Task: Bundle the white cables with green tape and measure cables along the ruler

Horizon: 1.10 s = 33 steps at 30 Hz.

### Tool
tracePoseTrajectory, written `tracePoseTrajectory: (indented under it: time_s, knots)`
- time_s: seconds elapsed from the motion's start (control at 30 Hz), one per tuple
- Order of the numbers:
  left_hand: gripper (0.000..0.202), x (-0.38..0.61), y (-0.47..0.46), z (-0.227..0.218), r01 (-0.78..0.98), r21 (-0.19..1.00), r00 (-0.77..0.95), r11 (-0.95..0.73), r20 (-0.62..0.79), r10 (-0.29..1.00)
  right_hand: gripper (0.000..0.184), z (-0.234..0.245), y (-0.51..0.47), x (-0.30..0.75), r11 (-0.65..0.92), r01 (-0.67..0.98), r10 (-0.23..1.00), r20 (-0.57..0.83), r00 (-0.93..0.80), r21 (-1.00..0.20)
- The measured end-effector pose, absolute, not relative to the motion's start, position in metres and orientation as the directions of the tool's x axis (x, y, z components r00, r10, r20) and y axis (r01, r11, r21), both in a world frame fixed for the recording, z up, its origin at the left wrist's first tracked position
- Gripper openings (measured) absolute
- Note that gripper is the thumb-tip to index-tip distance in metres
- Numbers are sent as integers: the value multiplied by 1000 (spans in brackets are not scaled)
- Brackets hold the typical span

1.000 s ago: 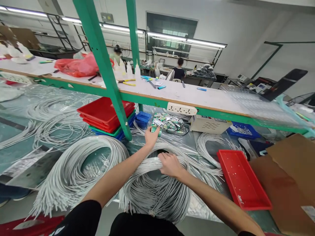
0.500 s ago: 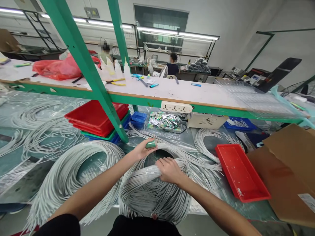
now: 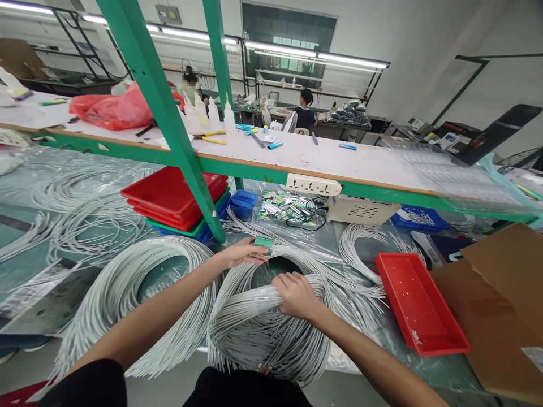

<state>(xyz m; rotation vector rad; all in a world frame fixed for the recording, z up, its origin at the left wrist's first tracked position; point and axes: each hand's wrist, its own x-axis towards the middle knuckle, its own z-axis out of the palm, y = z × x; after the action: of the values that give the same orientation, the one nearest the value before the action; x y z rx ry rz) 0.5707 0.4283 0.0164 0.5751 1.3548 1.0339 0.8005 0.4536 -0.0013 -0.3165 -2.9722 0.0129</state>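
White wire coil (image 3: 271,339), lower centre of the frame: gathered into a loop. With my right hand (image 3: 297,294), I grip its upper strands, fingers curled around them. With my left hand (image 3: 244,252), I hold a green roll (image 3: 263,244) between the fingers, at frame centre. Status, as I judge it: gathering done; a glossy patch on the strands suggests wrapping begun; wrapping appears unfinished. Film linking roll and coil: cannot tell.

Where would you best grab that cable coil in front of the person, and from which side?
Probably by the upper band of the cable coil, with the right hand curled over it from the right: strands run close together there, whereas those beneath spread loosely.
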Motion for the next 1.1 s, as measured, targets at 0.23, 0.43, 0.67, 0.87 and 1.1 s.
tracePoseTrajectory:
  time_s: [0.23, 0.43, 0.67, 0.87, 1.1]
  knots:
    - [37, 554, 433, -8, -108, 885, -410, 452, -454, 791, 18, -4, 448, 803, 979, 202, 204, 158, -966, -27]
    - [51, 561, 432, -28, -297, 865, -420, 405, -499, 758, 20, -3, 444, 806, 979, 199, 202, 153, -967, -33]
    - [56, 566, 435, -37, -453, 800, -377, 393, -572, 729, 20, -3, 443, 807, 979, 199, 203, 160, -966, -46]
    - [49, 562, 430, -36, -457, 776, -313, 434, -597, 738, 21, -1, 442, 807, 979, 195, 201, 151, -968, -54]
    - [49, 553, 426, -21, -380, 733, -100, 564, -639, 763, 19, -1, 442, 806, 980, 195, 199, 146, -969, -43]
